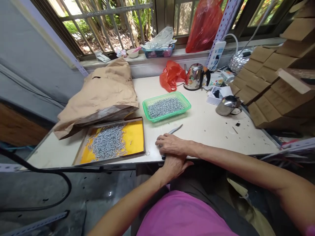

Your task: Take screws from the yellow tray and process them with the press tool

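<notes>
Lying on the table (208,132), a slim grey tool (176,129) meets the right hand (171,144), crossed over the left hand (175,166) in an apparent pause; using it would call for parting them. Its near end and the left's fingers are hidden, so any grip cannot be told. Metal pieces (108,141) lie in a tray (136,133) and green basket (170,116)

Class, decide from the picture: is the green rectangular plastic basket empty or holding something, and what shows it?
Holding something: the green basket contains a spread of small, silvery, rod-like pieces, lying inside its rim.
</notes>
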Motion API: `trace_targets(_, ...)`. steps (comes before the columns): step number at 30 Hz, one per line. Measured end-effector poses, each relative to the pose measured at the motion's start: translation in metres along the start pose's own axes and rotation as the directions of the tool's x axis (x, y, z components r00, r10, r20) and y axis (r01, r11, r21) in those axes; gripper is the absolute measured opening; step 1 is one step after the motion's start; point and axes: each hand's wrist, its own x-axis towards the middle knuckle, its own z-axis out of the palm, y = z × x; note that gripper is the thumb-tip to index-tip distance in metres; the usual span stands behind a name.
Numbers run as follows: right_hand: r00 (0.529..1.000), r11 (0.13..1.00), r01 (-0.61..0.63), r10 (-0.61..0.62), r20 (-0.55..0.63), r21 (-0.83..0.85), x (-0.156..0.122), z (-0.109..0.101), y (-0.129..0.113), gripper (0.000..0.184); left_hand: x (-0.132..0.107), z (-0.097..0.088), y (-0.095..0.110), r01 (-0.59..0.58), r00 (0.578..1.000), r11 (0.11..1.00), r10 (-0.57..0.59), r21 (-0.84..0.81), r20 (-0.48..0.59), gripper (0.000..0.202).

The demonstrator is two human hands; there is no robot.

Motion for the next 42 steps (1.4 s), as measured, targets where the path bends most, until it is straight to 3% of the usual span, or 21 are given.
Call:
trace_targets(5, 0.991, 0.99, 0.134, -0.135, -0.023, -0.047, 0.016, 0.012, 0.0, 0.011, -0.005, 0.006, 0.001, -0.006, 1.0, 1.0, 0.006, -0.006, -0.015, 0.057)
trace_targets(8, 0.991, 0.992, 0.128, -0.128, -0.049, -0.003, 0.022, 0.019, -0.003, 0.01, -0.009, 0.011, -0.001, -0.016, 1.0, 1.0, 0.016, -0.017, -0.018, 0.059)
trace_targets(11, 0.966, 0.993, 0.066, -0.04, -0.257, 0.095, 0.026, 0.015, -0.009, 0.008, -0.01, 0.014, -0.006, -0.029, 0.999, 0.999, 0.028, -0.017, -0.045, 0.064)
trace_targets(13, 0.879, 0.984, 0.021, 0.065, -0.472, 0.176, 0.03, -0.001, -0.008, 0.009, -0.007, 0.014, -0.009, -0.055, 0.995, 0.998, 0.055, 0.004, -0.078, 0.065)
trace_targets(16, 0.656, 0.951, -0.028, 0.251, -0.712, 0.309, 0.033, -0.042, 0.007, 0.011, 0.003, 0.008, -0.008, -0.123, 0.986, 0.991, 0.128, 0.053, -0.102, 0.065)
trace_targets(18, 0.495, 0.919, -0.1, 0.377, -0.783, 0.38, 0.032, -0.068, 0.028, 0.013, 0.009, -0.002, -0.005, -0.142, 0.983, 0.986, 0.151, 0.083, -0.108, 0.064)
trace_targets(19, 0.444, 0.9, -0.163, 0.434, -0.784, 0.405, 0.03, -0.076, 0.042, 0.015, 0.009, -0.008, -0.004, -0.143, 0.982, 0.985, 0.153, 0.095, -0.113, 0.061)
trace_targets(20, 0.429, 0.877, -0.241, 0.481, -0.765, 0.416, 0.027, -0.08, 0.056, 0.018, 0.008, -0.017, -0.005, -0.133, 0.981, 0.986, 0.146, 0.104, -0.124, 0.055)
trace_targets(21, 0.449, 0.853, -0.326, 0.519, -0.727, 0.407, 0.023, -0.081, 0.07, 0.021, 0.004, -0.026, -0.008, -0.101, 0.982, 0.988, 0.118, 0.115, -0.147, 0.047)
trace_targets(23, 0.537, 0.801, -0.485, 0.589, -0.604, 0.35, 0.012, -0.071, 0.092, 0.022, -0.011, -0.05, -0.022, 0.063, 0.975, 0.987, -0.029, 0.15, -0.221, 0.031)
trace_targets(24, 0.564, 0.783, -0.53, 0.613, -0.554, 0.327, 0.006, -0.063, 0.098, 0.023, -0.022, -0.063, -0.033, 0.212, 0.947, 0.962, -0.159, 0.173, -0.278, 0.027)
trace_targets(26, 0.593, 0.772, -0.552, 0.629, -0.503, 0.315, -0.006, -0.045, 0.098, 0.026, -0.044, -0.088, -0.06, 0.488, 0.849, 0.841, -0.394, 0.236, -0.351, 0.028)
trace_targets(29, 0.636, 0.803, -0.475, 0.595, -0.492, 0.359, -0.021, -0.022, 0.071, 0.027, -0.07, -0.117, -0.097, 0.655, 0.755, 0.671, -0.562, 0.347, -0.337, 0.03)
trace_targets(32, 0.706, 0.814, -0.417, 0.57, -0.42, 0.404, -0.031, -0.005, 0.033, 0.027, -0.08, -0.124, -0.118, 0.683, 0.721, 0.597, -0.641, 0.421, -0.261, 0.032)
trace_targets(35, 0.754, 0.805, -0.431, 0.569, -0.327, 0.407, -0.043, 0.01, 0.006, 0.026, -0.078, -0.12, -0.127, 0.655, 0.738, 0.607, -0.642, 0.451, -0.208, 0.032)
trace_targets(39, 0.775, 0.782, -0.484, 0.591, -0.222, 0.391, -0.064, 0.026, -0.012, 0.025, -0.073, -0.119, -0.132, 0.61, 0.769, 0.636, -0.618, 0.472, -0.162, 0.03)
trace_targets(42, 0.783, 0.766, -0.517, 0.604, -0.153, 0.381, -0.076, 0.03, -0.019, 0.023, -0.068, -0.126, -0.128, 0.624, 0.766, 0.658, -0.622, 0.422, -0.163, 0.027)
